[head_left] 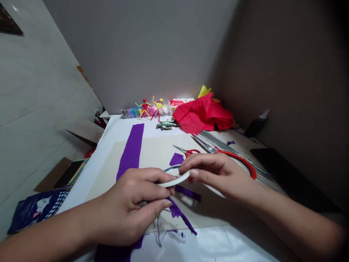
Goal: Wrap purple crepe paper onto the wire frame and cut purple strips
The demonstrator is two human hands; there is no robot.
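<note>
My left hand (131, 203) is closed, pinching a white tape roll (174, 178) between fingers and thumb, with a scrap of purple crepe paper (180, 214) tucked under the thumb. My right hand (215, 173) is closed too, its fingertips pinching the far side of the same roll. Both hands hover just above a beige card sheet (155, 153). A long purple crepe strip (132, 151) lies on the card to the left, running away from me. A small purple square (176, 159) lies just beyond the roll.
Red-handled scissors (191, 151) and a larger red-handled pair (234, 158) lie behind my right hand, beside a bundle of thin wires (240, 153). Crumpled red paper (203, 112), pipe-cleaner figures (151, 107) and a bead box (132, 112) stand at the back. A black bottle (256, 125) is at right.
</note>
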